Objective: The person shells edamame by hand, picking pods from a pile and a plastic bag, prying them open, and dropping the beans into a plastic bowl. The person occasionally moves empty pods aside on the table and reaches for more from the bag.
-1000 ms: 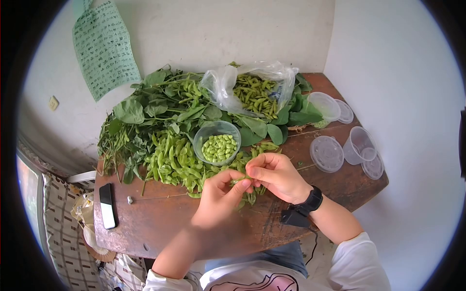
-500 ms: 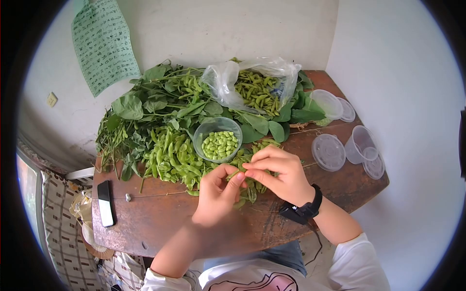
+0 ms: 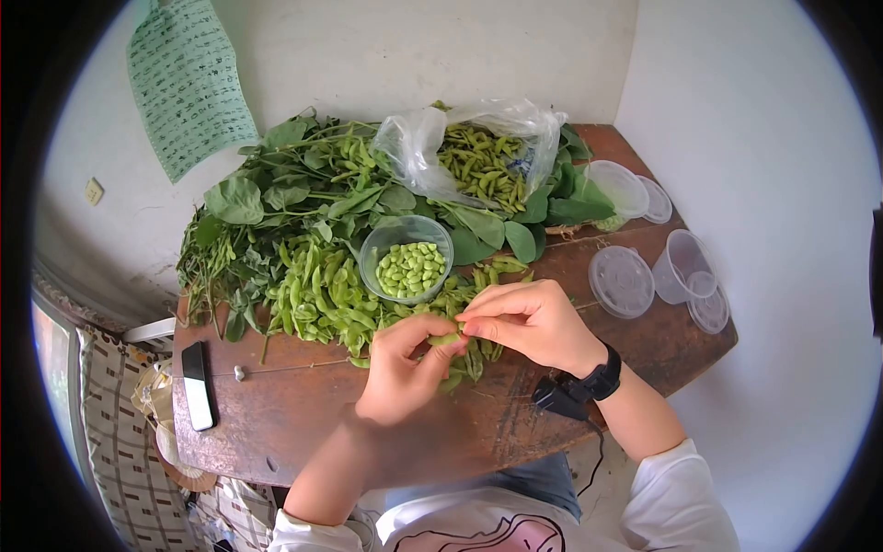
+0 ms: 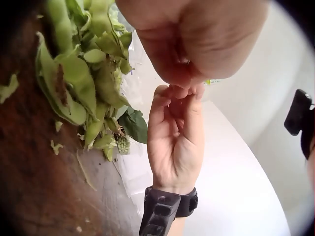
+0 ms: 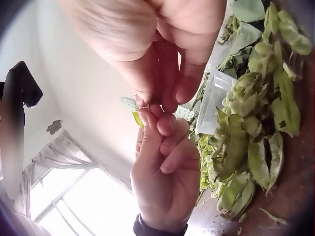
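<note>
A green pod [image 3: 443, 339] is pinched between the thumb and curled fingers of the left hand [image 3: 403, 368]; its tip also shows as a green bit [image 5: 137, 119] in the right wrist view. The right hand [image 3: 538, 324] meets it fingertip to fingertip, its thumb and index finger pinching at the pod's right end, largely hidden by the fingers. Just beyond the hands stands a clear round tub [image 3: 369, 269] with shelled green beans [image 3: 410, 269] inside. Loose pods [image 3: 322, 299] lie around the tub and under the hands.
Leafy stalks [image 3: 234, 201] and a plastic bag [image 3: 413, 147] of pods [image 3: 481, 170] lie at the back. On the right are a lid [image 3: 621, 281] and an empty tub [image 3: 676, 267]. A phone [image 3: 197, 386] lies at the table's [image 3: 276, 432] left edge.
Both hands have shifted slightly left in the head view and stay together at the pod. The pod shows more between the left fingers than half a second ago.
</note>
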A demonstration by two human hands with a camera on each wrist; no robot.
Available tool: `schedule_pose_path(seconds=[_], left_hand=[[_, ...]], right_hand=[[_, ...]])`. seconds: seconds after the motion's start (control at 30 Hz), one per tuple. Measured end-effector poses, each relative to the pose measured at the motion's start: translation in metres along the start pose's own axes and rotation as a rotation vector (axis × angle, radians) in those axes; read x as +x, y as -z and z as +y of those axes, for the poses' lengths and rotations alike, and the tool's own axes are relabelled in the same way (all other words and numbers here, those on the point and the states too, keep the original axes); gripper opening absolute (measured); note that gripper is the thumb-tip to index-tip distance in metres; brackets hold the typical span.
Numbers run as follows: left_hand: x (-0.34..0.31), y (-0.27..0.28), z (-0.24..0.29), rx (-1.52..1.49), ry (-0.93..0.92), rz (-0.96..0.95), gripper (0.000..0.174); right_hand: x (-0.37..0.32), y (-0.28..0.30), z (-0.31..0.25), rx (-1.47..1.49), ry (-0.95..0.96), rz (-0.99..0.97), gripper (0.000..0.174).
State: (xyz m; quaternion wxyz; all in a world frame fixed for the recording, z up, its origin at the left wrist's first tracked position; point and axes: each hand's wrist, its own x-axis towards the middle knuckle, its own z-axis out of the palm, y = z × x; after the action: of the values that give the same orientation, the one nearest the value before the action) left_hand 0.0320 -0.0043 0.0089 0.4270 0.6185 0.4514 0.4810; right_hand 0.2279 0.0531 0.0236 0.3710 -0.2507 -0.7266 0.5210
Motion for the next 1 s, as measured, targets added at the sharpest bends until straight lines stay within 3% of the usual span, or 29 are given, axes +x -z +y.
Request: schedule_pose_path(seconds=[0.07,0.57,1.0], left_hand=[[0.000,-0.001,0.001,-0.009,-0.028,-0.003,0.004],[0.001,-0.001,0.001,-0.035,0.002,-0.009,0.010],[0.002,-0.004,0.001,0.150,-0.179,0.019,0.011]], right_hand=[[0.000,0.000,-0.001,0.122,-0.039,-0.007,0.015],[-0.003,-0.017,0.003,0.263,-0.217,0.077,0.020],[-0.009,-0.031,0.006,0.173,-0.111,0.067,0.019]])
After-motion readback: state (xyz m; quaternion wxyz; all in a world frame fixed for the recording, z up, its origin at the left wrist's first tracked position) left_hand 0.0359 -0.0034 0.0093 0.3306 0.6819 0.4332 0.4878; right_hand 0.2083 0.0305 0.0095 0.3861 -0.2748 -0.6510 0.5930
